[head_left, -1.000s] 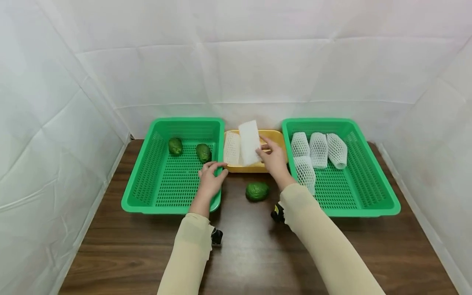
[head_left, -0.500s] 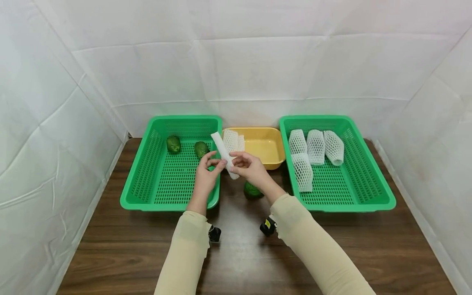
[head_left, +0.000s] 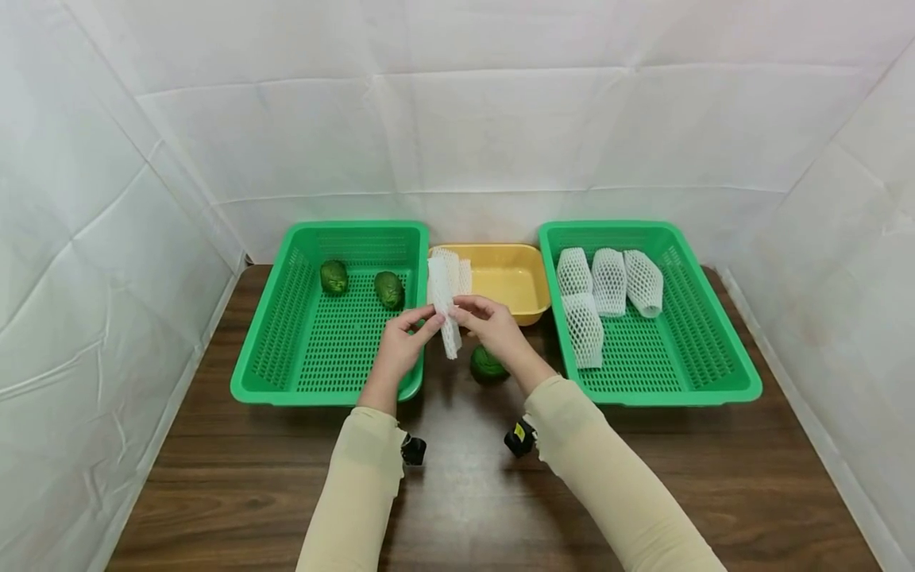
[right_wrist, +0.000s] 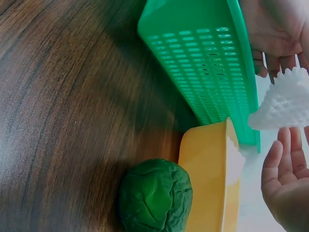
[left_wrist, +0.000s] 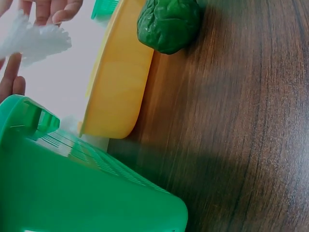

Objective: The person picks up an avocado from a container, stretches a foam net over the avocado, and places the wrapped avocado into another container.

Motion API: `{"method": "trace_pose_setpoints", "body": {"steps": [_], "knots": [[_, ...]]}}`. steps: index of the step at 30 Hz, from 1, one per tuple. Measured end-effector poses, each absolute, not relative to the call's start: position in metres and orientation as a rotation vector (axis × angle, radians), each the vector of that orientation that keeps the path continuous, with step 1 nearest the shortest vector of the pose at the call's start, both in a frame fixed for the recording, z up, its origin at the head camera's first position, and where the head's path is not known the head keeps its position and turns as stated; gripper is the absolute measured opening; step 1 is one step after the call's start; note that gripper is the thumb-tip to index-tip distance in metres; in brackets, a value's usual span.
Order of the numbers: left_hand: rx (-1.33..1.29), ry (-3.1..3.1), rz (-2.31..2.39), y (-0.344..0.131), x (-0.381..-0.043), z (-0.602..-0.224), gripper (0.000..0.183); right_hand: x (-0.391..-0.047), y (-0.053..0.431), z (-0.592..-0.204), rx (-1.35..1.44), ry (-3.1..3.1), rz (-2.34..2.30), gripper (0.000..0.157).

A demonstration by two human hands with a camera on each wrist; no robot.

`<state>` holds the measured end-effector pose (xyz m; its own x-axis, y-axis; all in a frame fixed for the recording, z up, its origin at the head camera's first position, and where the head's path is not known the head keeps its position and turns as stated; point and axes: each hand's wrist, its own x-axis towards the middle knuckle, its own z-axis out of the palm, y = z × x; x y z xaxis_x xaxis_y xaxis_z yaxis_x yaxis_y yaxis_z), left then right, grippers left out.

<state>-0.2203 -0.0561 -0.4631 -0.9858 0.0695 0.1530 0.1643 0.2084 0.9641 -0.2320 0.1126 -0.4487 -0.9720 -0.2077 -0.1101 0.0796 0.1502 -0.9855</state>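
Note:
A white foam net sleeve (head_left: 440, 287) is held up between my two hands, over the right side of the left green basket and the near edge of the yellow tub. My left hand (head_left: 397, 348) pinches it from the left, and my right hand (head_left: 500, 334) from the right. In the right wrist view the end of the sleeve (right_wrist: 286, 104) spreads apart between the fingers. On the table below my right hand lies a dark green wrinkled fruit (head_left: 488, 366), seen close in the right wrist view as a round fruit (right_wrist: 155, 195).
The left green basket (head_left: 246, 381) holds two more green fruits (head_left: 333, 277). In the yellow tub (head_left: 525, 316) lie several white foam net sleeves (head_left: 465, 274). The right green basket (head_left: 743, 381) holds several fruits in white nets (head_left: 584, 330). White sheets hang behind the table.
My right hand has brought the foam sleeve from above the tub leftward and nearer. My left hand, earlier at the basket's rim, has taken hold of it; the sleeve has turned more upright.

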Motion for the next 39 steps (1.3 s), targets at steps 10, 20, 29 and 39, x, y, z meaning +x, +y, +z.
{"method": "trace_pose_setpoints", "body": {"steps": [10, 20, 29, 39], "knots": [[-0.479, -2.326, -1.894, -0.056, -0.204, -0.438, 0.019, -0.232, 0.113, -0.451, -0.058, 2.190, -1.966, 0.037], [-0.355, -2.306, -1.971, -0.059, -0.216, -0.459, 0.021, -0.232, 0.116, -0.448, -0.114, 2.198, -1.925, 0.038], [-0.240, -2.293, -1.947, -0.056, -0.204, -0.435, 0.033, -0.234, 0.129, -0.450, 0.000, 2.177, -2.055, 0.031], [-0.218, -2.026, -2.215, -0.058, -0.222, -0.462, 0.017, -0.237, 0.144, -0.443, 0.123, 2.229, -2.170, 0.031]]}}
